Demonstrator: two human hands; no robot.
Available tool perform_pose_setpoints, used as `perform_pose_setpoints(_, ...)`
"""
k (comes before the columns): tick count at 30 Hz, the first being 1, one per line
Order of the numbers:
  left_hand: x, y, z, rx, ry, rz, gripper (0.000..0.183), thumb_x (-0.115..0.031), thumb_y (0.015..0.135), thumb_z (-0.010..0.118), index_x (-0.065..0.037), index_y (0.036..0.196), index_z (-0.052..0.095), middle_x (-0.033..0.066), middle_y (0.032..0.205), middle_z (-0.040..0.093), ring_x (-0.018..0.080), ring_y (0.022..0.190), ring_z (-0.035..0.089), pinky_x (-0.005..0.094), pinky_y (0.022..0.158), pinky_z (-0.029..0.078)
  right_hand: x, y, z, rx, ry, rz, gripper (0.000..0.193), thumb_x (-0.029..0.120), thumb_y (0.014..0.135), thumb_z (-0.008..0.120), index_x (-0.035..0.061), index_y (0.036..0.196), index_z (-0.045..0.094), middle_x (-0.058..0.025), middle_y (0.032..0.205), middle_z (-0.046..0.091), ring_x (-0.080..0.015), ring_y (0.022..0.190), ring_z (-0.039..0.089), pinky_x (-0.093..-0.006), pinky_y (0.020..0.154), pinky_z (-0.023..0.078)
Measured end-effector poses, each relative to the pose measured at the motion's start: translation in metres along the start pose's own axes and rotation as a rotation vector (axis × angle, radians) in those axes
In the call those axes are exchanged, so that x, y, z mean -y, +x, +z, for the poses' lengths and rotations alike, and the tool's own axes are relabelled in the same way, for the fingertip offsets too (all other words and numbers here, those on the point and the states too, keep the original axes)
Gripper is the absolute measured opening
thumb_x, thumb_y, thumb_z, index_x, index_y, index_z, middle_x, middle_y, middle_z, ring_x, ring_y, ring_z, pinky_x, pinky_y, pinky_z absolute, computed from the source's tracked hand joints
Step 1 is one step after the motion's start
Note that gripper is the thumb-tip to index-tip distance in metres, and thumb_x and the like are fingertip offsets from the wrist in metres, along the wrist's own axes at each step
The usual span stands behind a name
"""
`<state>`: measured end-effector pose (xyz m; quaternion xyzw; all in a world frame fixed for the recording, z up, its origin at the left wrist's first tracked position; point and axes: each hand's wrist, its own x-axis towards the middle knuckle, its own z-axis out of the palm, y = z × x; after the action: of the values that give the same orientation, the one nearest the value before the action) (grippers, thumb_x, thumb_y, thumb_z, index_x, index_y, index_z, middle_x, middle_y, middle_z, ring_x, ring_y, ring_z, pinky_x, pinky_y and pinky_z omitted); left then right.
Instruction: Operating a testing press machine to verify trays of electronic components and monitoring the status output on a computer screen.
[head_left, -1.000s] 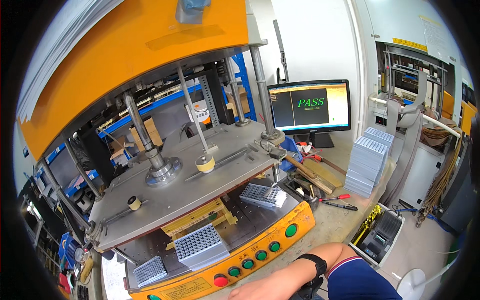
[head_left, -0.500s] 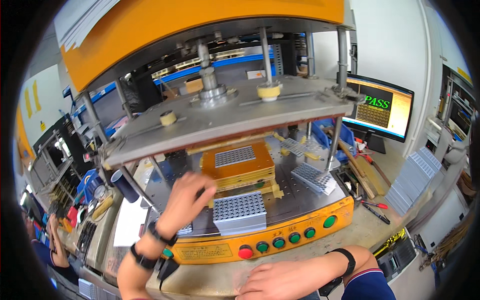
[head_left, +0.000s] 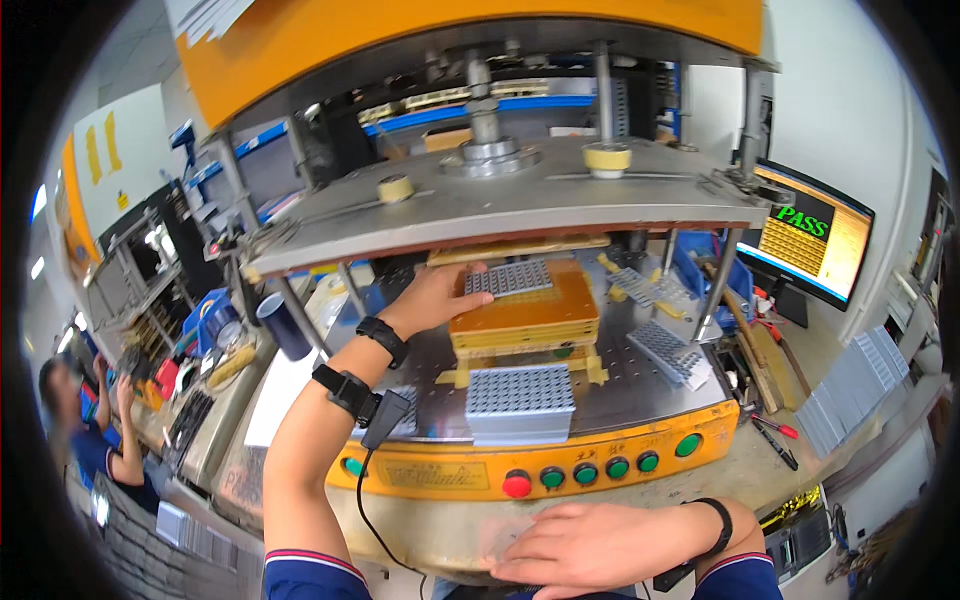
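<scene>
A thin grey sheet with rows of round cells point(head_left: 512, 279) is pinched at its left end by my left hand point(head_left: 435, 298). The sheet sits over the top of an orange layered block point(head_left: 525, 318) under the press plate; whether it still touches the block I cannot tell. In front of the block stands a stack of similar grey sheets point(head_left: 520, 405). My right hand point(head_left: 580, 545) rests at the bench's near edge, fingers stretched out and holding nothing. It lies in front of the press's button panel.
The press plate point(head_left: 520, 205) hangs above my left hand, between metal posts point(head_left: 748, 150). More grey sheets point(head_left: 665, 352) lie on the right. A red button point(head_left: 516, 484) and several green ones line the front. A monitor point(head_left: 810, 235) stands right; a person point(head_left: 110, 440) works far left.
My left hand has reached forward from beside the orange block and closed on the grey sheet lying on it. My right hand stays at the bench edge. The whole view has shifted.
</scene>
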<state>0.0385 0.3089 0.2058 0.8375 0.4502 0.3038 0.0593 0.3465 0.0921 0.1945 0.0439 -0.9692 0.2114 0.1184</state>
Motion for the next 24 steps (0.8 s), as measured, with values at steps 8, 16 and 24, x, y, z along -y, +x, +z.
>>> perform_pose_setpoints(8,0.019,-0.192,-0.071,0.013,0.105,-0.056,0.048,-0.031,0.084,0.078,-0.008,0.124,0.062,0.0136,0.133,0.061,0.0327,0.132,0.049,0.0449,0.111,0.037,-0.036,-0.001,-0.028,-0.173,-0.134,0.142,0.040,0.034,0.096,0.065,0.0071,0.126,0.062,-0.0117,0.125,0.065,-0.0296,0.118,0.061,-0.0411,0.099,0.048)
perform_pose_setpoints(16,-0.030,-0.277,-0.032,-0.124,0.292,-0.094,0.040,-0.027,0.083,0.073,-0.011,0.119,0.063,0.0150,0.136,0.057,0.0398,0.137,0.043,0.0555,0.112,0.032,-0.110,0.008,-0.046,-0.257,-0.518,0.422,0.050,0.042,0.089,0.070,0.0083,0.125,0.063,-0.0134,0.128,0.063,-0.0331,0.120,0.058,-0.0448,0.102,0.045)
perform_pose_setpoints(24,-0.096,-0.338,0.075,-0.147,0.072,-0.078,0.033,-0.024,0.080,0.072,-0.013,0.110,0.065,0.0100,0.125,0.062,0.0349,0.127,0.051,0.0485,0.105,0.038,-0.117,0.021,-0.064,-0.233,-0.440,0.464,0.053,0.046,0.089,0.070,0.0100,0.127,0.064,-0.0105,0.132,0.063,-0.0318,0.122,0.058,-0.0434,0.104,0.043)
